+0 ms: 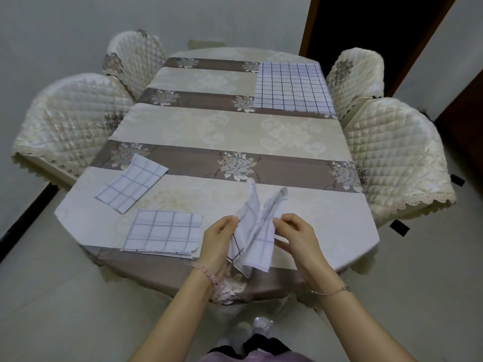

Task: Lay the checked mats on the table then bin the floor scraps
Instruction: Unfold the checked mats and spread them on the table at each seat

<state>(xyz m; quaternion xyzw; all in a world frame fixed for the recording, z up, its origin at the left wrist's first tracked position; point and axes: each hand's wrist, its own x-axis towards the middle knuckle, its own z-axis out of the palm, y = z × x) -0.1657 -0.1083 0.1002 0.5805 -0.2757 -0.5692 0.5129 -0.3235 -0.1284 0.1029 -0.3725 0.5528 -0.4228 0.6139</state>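
Checked mats lie in four spots around this table. The held mat (pixel 254 231) is up off the tabletop (pixel 209 131) at its near edge, rumpled and partly folded, caught between both hands. The left grip (pixel 217 239) pinches the cloth's left edge between thumb and curled fingers. The right grip (pixel 295 236) pinches the right edge the same way, so both are closed on the fabric. Two loose corners of it point up and away from the person.

Just left of the hands, the square folded mat (pixel 163 231) lies parallel to the near edge, with more layers showing under its lower border. Beyond it, the slanted folded mat (pixel 132 184) lies at an angle near the left side. Well apart from these, at the far right corner, the spread mat (pixel 292 86) lies flat and fully open.

The tabletop wears a cloth banded in cream and brown florals. Quilted chairs (pixel 400 152) stand two to a side. A beaded bracelet (pixel 206 273) circles the left wrist and a thin chain (pixel 330 291) the right.
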